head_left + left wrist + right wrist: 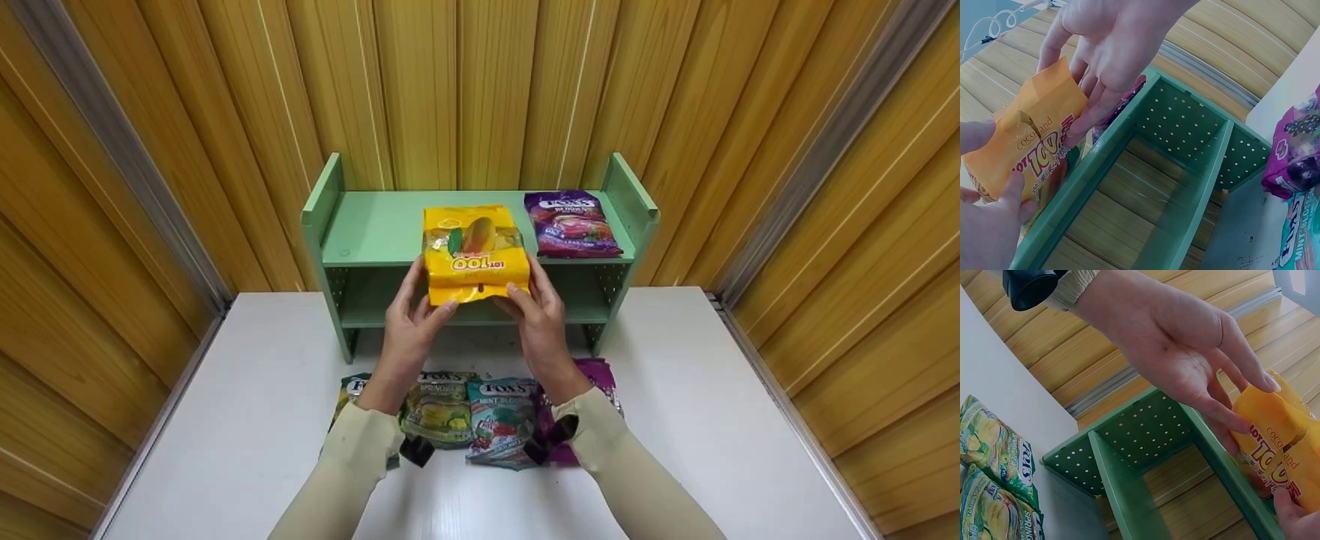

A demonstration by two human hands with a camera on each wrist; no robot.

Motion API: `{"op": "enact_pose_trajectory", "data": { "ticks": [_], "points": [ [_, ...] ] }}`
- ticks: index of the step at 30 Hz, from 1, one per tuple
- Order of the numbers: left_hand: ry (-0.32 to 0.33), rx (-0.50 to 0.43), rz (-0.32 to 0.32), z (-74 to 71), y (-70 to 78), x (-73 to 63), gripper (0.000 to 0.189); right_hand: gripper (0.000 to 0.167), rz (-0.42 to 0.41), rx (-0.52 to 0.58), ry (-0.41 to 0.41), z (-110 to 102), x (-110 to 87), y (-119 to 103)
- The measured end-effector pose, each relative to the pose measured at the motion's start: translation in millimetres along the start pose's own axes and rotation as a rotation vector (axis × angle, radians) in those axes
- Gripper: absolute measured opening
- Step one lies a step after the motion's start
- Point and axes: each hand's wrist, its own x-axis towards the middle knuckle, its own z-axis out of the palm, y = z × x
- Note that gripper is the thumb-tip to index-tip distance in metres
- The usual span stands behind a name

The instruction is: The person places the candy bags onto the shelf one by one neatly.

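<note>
A yellow LOT 100 candy bag (477,259) with a mango picture is at the top shelf of the green rack (375,225). My left hand (409,326) grips its near left corner, the thumb lying on top. On the near right corner my right hand (538,322) pinches it, thumb above and fingers along the side. In the left wrist view, the bag's printed face shows between both hands, over the shelf's front edge. To the right of the bag, a purple FOX'S candy bag (574,223) lies on the same shelf.
Below my forearms on the white table (247,420) lie more FOX'S bags: a green one (352,386), a spring-labelled one (436,412), a mint one (501,424) and a magenta one (600,379). The rack has a lower shelf (375,307) and raised side panels. Wood-patterned walls (457,90) surround the table.
</note>
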Motion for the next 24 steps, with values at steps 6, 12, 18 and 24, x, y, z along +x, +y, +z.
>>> {"op": "enact_pose_trajectory", "data": {
  "ticks": [6, 12, 18, 24],
  "points": [
    [0.001, 0.043, -0.019, 0.7, 1.4, 5.0, 0.076, 0.063, 0.0, -0.009, -0.007, -1.8, 2.2, 0.5],
    [-0.024, 0.134, -0.055, 2.8, 2.0, 10.4, 0.078, 0.062, 0.016, -0.018, -0.017, -6.6, 7.7, 0.0],
    [-0.039, 0.146, -0.087, 4.4, 4.5, 16.7, 0.077, 0.059, 0.05, -0.046, -0.034, -8.5, 14.4, 0.0],
    [-0.076, 0.153, -0.11, 4.6, 5.0, 24.2, 0.077, 0.059, 0.087, -0.07, -0.021, -9.9, 20.9, 0.6]
  ]
}}
